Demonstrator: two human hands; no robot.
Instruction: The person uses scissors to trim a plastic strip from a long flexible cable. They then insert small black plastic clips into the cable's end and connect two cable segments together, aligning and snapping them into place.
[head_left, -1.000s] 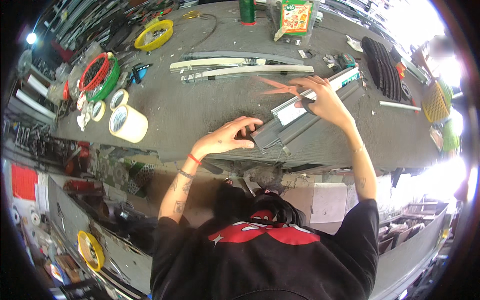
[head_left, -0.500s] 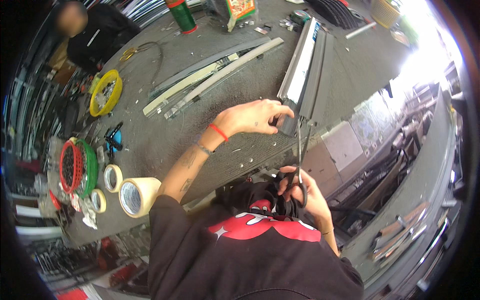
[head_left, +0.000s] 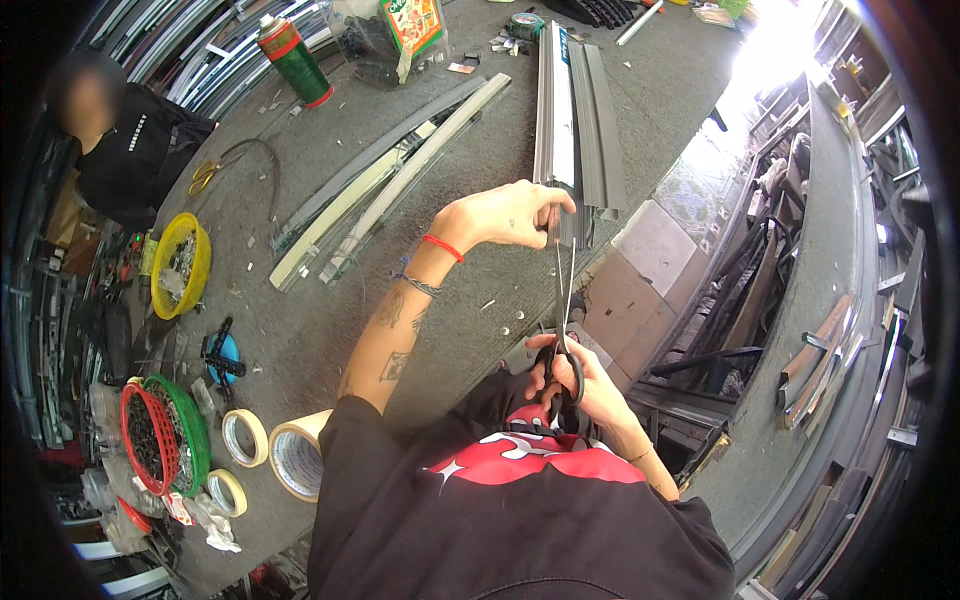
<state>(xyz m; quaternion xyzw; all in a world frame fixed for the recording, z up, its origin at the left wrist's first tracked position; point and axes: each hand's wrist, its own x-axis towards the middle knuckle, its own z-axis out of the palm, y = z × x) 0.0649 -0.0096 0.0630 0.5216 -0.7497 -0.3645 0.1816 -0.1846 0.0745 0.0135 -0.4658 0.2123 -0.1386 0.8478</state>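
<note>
1) Scissors (head_left: 561, 322), black-handled, one pair: held in your right grip (head_left: 592, 388), your fingers closed about the handles; the thin blades stand slightly parted and point away from you
2) Left grip (head_left: 510, 214): your fingers bent at the near end of the profiles, just beyond the scissor tips; you cover that end in part, so whether you pinch it or only rest there, I cannot tell
3) Profiles, long: one pale (head_left: 560, 120), one grey (head_left: 600, 130), side by side on the tabletop (head_left: 450, 290), running away from you; the dark near end lies just beside the blade tips
4) Strips (head_left: 420, 175), grey and cream: a loose bundle, slanting, to the left of your left grip and apart from it
5) White crumbs (head_left: 507, 326): near the tabletop edge, between your left forearm and the scissors
6) Tape rolls, three, one large (head_left: 300, 462): left of your left elbow
7) Baskets, one red (head_left: 133, 435), one green (head_left: 192, 440), touching; one yellow (head_left: 158, 280), farther off
8) Spray can (head_left: 298, 72), green with red base: beyond the strips, well apart from both hands
9) Co-worker (head_left: 140, 165), dark top: at the far left, beside the tabletop
</note>
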